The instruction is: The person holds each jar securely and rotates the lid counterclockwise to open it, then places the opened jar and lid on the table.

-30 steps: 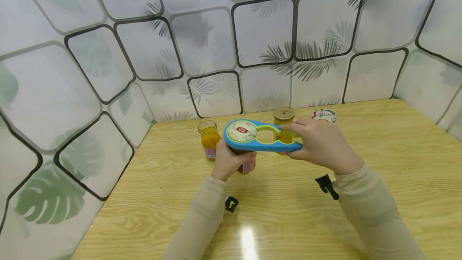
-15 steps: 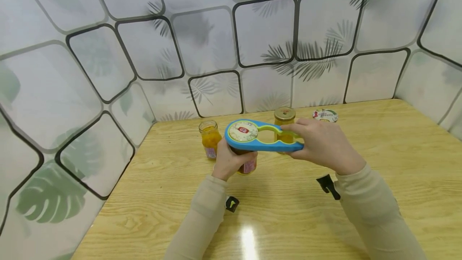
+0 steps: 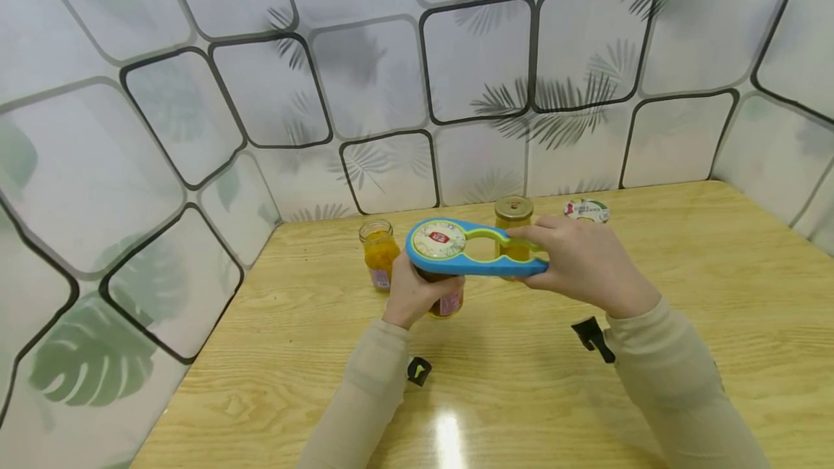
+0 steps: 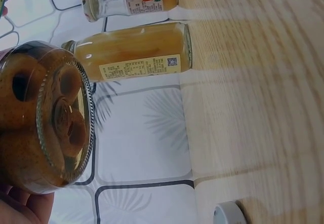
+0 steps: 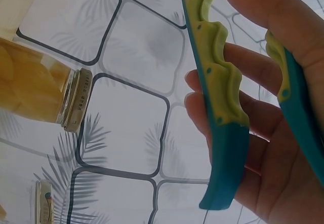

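Observation:
My left hand [image 3: 412,292] grips a glass jar [image 3: 449,302] of brown contents. In the left wrist view the underside of that jar [image 4: 63,120] faces the camera, above the table. A blue and lime-green jar opener [image 3: 482,265] encircles the jar's pale lid [image 3: 439,239], which carries a red mark. On the right, my right hand [image 3: 583,259] holds the opener's two handles near their ends. Its fingers curl around the handles [image 5: 217,102] in the right wrist view. The opener and left hand hide most of the jar's upper side in the head view.
A lidless jar of orange contents [image 3: 380,255] stands just left of the hands. Behind the opener is a gold-lidded jar [image 3: 513,210], partly covered. A printed round lid [image 3: 586,209] lies beyond the right hand, near the patterned wall [image 3: 482,56].

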`<action>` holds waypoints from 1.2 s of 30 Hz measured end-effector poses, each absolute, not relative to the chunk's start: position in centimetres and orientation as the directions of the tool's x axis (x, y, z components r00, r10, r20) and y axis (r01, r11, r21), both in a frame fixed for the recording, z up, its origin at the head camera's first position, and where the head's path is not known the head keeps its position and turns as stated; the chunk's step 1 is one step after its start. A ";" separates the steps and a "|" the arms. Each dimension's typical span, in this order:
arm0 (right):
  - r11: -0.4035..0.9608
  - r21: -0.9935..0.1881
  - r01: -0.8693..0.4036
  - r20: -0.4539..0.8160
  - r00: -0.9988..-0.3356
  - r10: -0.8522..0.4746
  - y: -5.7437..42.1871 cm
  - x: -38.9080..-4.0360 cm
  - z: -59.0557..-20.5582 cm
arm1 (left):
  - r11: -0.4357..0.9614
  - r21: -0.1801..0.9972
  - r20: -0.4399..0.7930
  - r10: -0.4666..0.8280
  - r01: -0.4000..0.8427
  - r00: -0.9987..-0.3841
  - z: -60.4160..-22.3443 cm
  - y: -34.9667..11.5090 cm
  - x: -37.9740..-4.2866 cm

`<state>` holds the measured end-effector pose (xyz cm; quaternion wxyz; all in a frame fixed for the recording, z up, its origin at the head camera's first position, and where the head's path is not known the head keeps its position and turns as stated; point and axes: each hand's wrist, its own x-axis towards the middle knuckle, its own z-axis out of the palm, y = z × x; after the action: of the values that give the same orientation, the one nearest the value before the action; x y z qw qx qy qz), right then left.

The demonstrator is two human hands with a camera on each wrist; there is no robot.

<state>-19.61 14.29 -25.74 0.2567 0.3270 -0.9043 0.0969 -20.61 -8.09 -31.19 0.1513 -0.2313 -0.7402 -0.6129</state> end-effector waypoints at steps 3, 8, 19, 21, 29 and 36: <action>0.767 -0.005 -0.641 0.527 -0.654 -0.542 14.3 -19.7 -25.7 | 0.142 0.833 0.513 0.161 0.534 -0.843 -31.2 -8.1 -20.7; 0.770 -0.012 -0.638 0.514 -0.664 -0.543 14.3 -19.6 -25.7 | 0.146 0.836 0.507 0.162 0.528 -0.847 -31.3 -8.1 -20.8; 0.769 -0.012 -0.639 0.514 -0.664 -0.543 14.4 -19.6 -25.6 | 0.143 0.842 0.499 0.165 0.521 -0.851 -31.3 -8.2 -20.9; 0.769 -0.014 -0.639 0.512 -0.665 -0.544 14.3 -19.5 -25.6 | 0.142 0.843 0.497 0.166 0.519 -0.852 -31.3 -8.2 -20.8; 0.768 -0.020 -0.641 0.512 -0.666 -0.543 14.4 -19.5 -25.7 | 0.150 0.845 0.490 0.164 0.513 -0.856 -31.2 -8.1 -20.6; 0.771 -0.018 -0.637 0.504 -0.671 -0.543 14.5 -19.5 -25.6 | 0.129 0.840 0.503 0.180 0.527 -0.846 -31.2 -8.1 -20.8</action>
<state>-19.50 14.47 -25.60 0.2429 0.3246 -0.9090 0.0966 -20.77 -8.11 -31.22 0.1408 -0.2396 -0.7379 -0.6150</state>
